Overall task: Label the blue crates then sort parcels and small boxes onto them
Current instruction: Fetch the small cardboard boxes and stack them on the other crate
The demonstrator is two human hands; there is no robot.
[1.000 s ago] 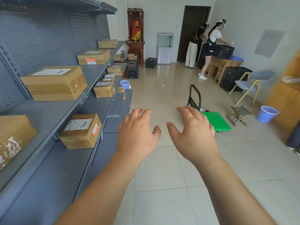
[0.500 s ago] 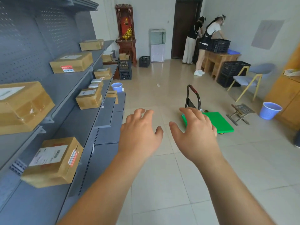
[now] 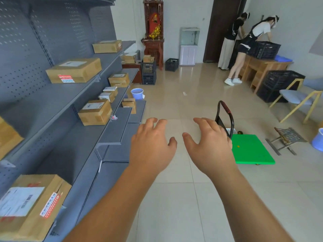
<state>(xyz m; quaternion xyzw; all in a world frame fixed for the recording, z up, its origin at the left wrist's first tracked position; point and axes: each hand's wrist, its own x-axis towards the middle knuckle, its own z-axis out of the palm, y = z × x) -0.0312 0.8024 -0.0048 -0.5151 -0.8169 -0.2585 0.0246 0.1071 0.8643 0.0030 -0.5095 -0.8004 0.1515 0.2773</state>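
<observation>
Reaching forward side by side, both hands, left (image 3: pixel 152 147) and right (image 3: pixel 209 145), hold nothing.

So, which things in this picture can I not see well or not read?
Head view only.
Label on the nearest cardboard box: print blurred, unreadable.
Green trolley: left side hidden behind the right hand.
Blue bucket: cut off by the right edge.
Blue thing on the wooden table: too far; crate or not, cannot tell.
</observation>
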